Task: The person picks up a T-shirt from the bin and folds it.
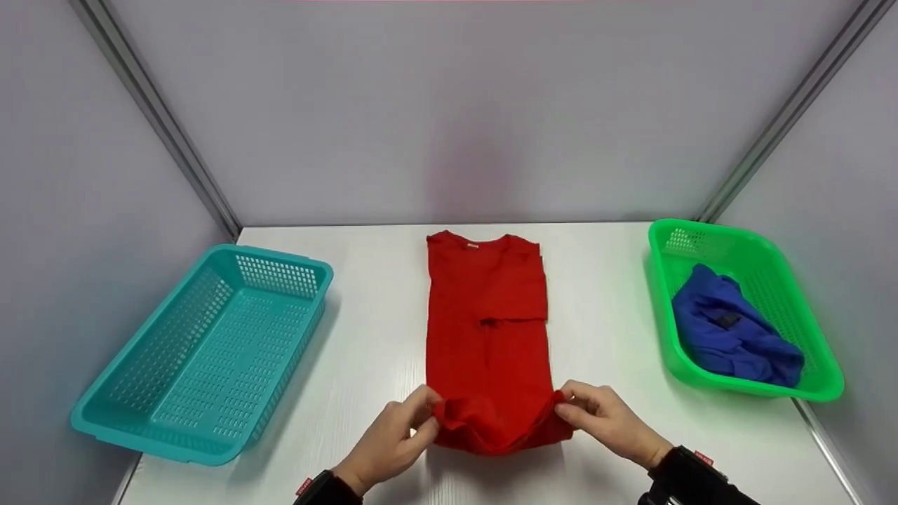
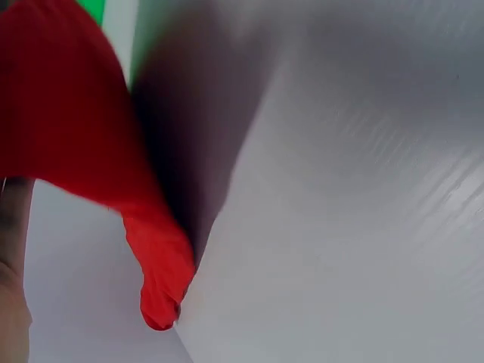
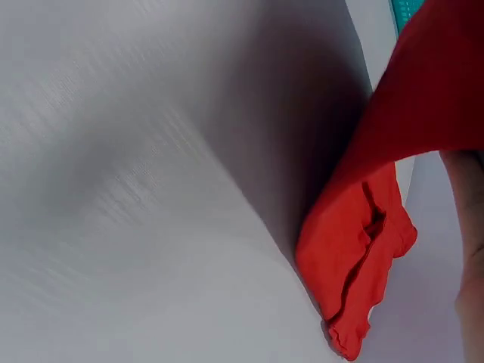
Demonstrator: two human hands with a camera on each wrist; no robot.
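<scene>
A red shirt (image 1: 487, 280) lies in a long narrow strip on the white table, its collar at the far end and its sides folded inward. My left hand (image 1: 394, 436) pinches the near left corner between thumb and fingers, while my right hand (image 1: 609, 421) pinches the near right corner. Between the two hands the near edge is lifted off the table and sags in the middle. In the left wrist view the raised red cloth (image 2: 68, 113) casts a shadow on the tabletop. The right wrist view shows the lifted cloth (image 3: 431, 98) with part of the hand beside it.
A teal plastic basket (image 1: 319, 308) with nothing in it stands on the left of the table. On the right, a green basket (image 1: 663, 308) holds a crumpled blue garment (image 1: 729, 326). Pale panels (image 1: 463, 112) wall in the back and both sides.
</scene>
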